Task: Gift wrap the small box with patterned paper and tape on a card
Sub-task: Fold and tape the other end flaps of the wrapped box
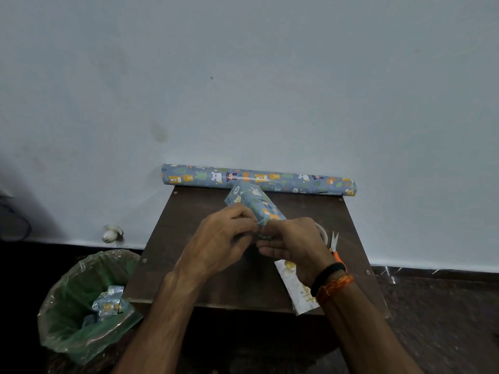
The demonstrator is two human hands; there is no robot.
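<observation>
Card (297, 287): nearest me on the worktop (189, 265), pale, lying flat under my right wrist; no tape on it yet, and I judge a careless forearm could sweep it off the front edge
Right hand (293, 245): fingers curled in at the near end of the small box (253, 205), pinching the loose paper there; I cannot see the fold itself
Left hand (220, 240): fingertips pinch the same near end from the other side
Risk at the fold: as I read it, if either pinch slips before tape goes on, the end flap could spring open or crease crooked; a hard pull might tear the paper
Small box, place: raised above the middle of the worktop, already covered in patterned paper
Small box, axis: long axis runs from my hands away and to the left; its far end points toward the paper roll (259, 180)
Scissors (334, 245): just right of my right hand, near enough to be knocked
Paper roll: along the back edge by the wall, overhanging both sides, so I think a bump might roll it
</observation>
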